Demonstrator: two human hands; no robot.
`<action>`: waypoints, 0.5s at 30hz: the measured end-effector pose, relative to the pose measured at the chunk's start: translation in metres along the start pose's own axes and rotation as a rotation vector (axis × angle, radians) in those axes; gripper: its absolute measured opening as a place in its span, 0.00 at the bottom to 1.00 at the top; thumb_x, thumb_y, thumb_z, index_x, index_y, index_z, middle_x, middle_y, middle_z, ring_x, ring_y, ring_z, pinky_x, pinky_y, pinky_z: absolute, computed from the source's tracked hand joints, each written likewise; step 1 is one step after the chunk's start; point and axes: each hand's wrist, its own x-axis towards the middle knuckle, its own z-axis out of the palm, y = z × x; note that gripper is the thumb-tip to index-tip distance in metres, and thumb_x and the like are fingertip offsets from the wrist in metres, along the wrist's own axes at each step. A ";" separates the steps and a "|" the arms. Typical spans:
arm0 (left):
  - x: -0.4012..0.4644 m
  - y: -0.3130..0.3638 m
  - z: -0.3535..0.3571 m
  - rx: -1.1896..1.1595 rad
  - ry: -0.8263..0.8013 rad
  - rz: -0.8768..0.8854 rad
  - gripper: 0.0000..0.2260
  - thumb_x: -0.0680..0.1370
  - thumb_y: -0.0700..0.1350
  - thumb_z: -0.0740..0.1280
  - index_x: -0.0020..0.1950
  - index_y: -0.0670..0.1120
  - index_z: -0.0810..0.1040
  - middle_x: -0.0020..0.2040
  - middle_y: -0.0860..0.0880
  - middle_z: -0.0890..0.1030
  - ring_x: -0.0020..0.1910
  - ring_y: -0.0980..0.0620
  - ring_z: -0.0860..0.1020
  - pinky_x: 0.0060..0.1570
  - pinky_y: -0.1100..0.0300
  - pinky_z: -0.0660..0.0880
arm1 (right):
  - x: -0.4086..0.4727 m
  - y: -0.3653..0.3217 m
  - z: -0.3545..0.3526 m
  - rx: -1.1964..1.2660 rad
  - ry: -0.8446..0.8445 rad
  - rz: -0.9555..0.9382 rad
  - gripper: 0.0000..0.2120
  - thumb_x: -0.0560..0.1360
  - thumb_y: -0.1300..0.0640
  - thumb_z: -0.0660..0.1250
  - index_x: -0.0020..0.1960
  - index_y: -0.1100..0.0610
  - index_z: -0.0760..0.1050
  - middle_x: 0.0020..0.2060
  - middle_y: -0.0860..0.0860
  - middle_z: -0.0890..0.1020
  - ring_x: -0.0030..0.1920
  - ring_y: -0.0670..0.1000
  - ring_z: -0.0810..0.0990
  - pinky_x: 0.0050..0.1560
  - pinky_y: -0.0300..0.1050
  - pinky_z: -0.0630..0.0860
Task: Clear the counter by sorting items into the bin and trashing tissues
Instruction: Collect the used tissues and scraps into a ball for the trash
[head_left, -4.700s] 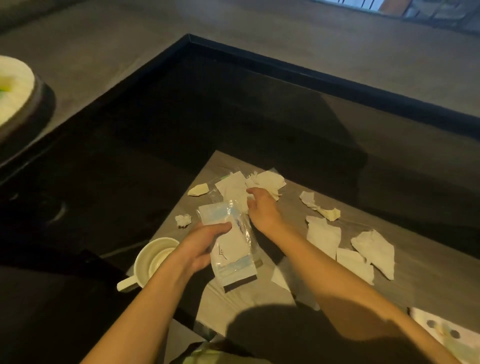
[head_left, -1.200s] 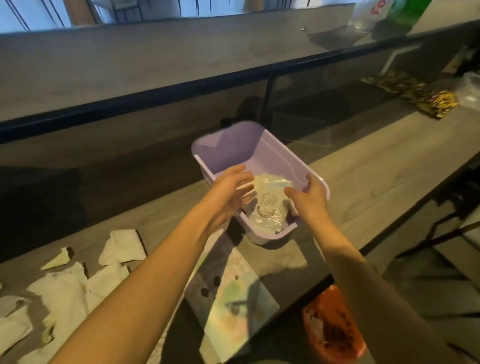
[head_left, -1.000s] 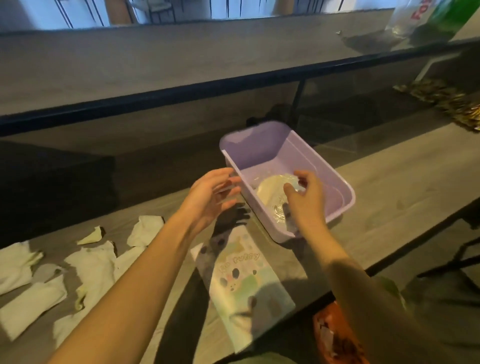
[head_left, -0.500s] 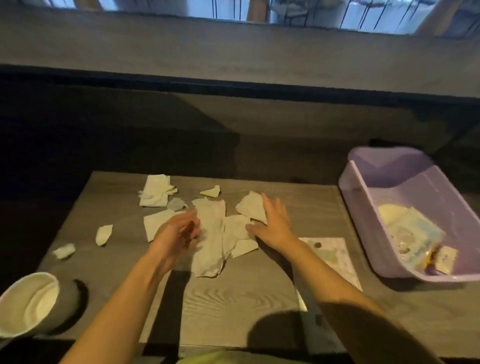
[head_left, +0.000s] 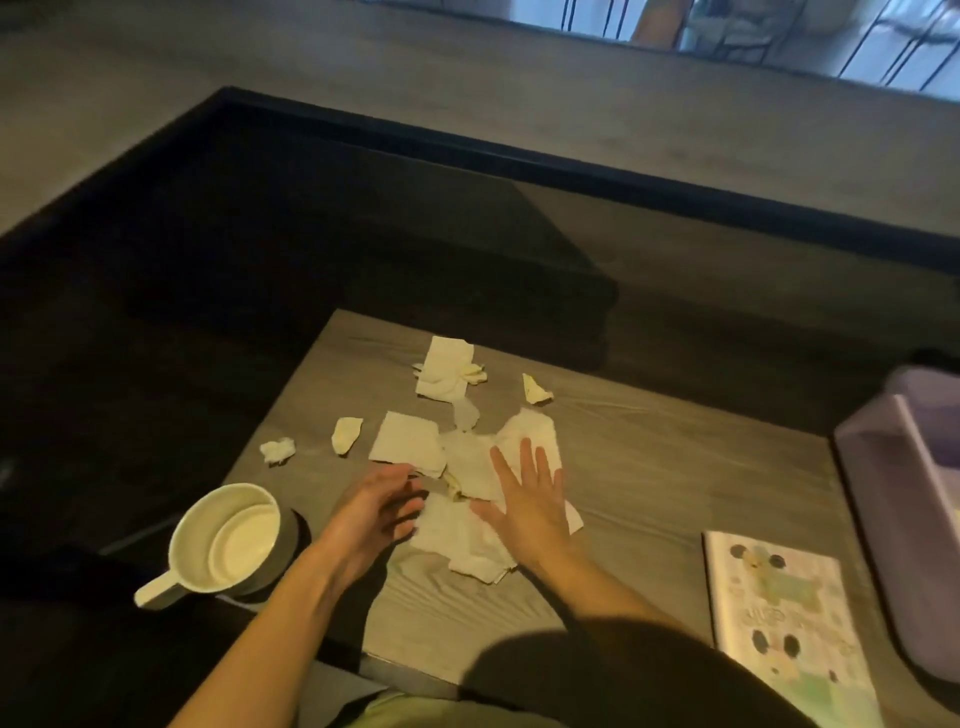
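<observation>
From the head camera I look down on the grey wood counter (head_left: 649, 467), with a heap of torn tissues (head_left: 467, 462) in the middle of it. My right hand (head_left: 527, 499) lies flat on the heap, palm down, fingers straight and spread toward twelve o'clock; it presses the paper and grasps nothing. My left hand (head_left: 374, 512) sits just beside it at nine o'clock, fingers loosely bent, the tips touching the near edge of the heap; whether it actually pinches a sheet I cannot tell, and it looks relaxed rather than clenched.

From the heap, more scraps lie apart. A folded tissue (head_left: 444, 369) is at twelve o'clock near the counter's far edge, a small yellowish scrap (head_left: 535, 389) at one o'clock, a narrow scrap (head_left: 345, 435) at ten o'clock, and a crumpled wad (head_left: 278, 451) farther out at nine o'clock, close to the counter's left edge.

A white cup (head_left: 228, 538) with a handle stands at eight o'clock from my left hand, at the near left corner. The purple bin (head_left: 883, 467) stands at three o'clock, cut off by the right edge of the view, well apart from the tissues. A printed booklet (head_left: 784, 618) with cartoon pictures lies flat at four o'clock, just beside the bin's near wall.
</observation>
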 end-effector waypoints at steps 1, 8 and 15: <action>0.000 0.001 -0.002 -0.010 -0.003 -0.001 0.08 0.79 0.41 0.59 0.56 0.45 0.74 0.45 0.46 0.79 0.42 0.50 0.76 0.39 0.59 0.72 | -0.002 0.001 0.003 0.008 0.066 -0.040 0.30 0.80 0.45 0.54 0.77 0.48 0.46 0.78 0.53 0.42 0.77 0.54 0.39 0.74 0.51 0.36; 0.004 0.014 -0.001 -0.082 -0.050 -0.014 0.14 0.78 0.41 0.61 0.63 0.43 0.73 0.50 0.45 0.80 0.48 0.49 0.77 0.47 0.57 0.72 | 0.007 0.002 -0.018 0.405 0.398 0.006 0.19 0.74 0.71 0.55 0.59 0.60 0.77 0.56 0.60 0.79 0.57 0.58 0.76 0.52 0.42 0.69; 0.006 0.017 0.031 -0.268 -0.316 -0.141 0.23 0.73 0.60 0.63 0.63 0.49 0.75 0.63 0.42 0.76 0.63 0.40 0.74 0.60 0.39 0.71 | -0.007 -0.045 -0.060 0.840 0.429 -0.061 0.16 0.77 0.64 0.61 0.60 0.47 0.72 0.53 0.50 0.80 0.51 0.48 0.79 0.48 0.43 0.79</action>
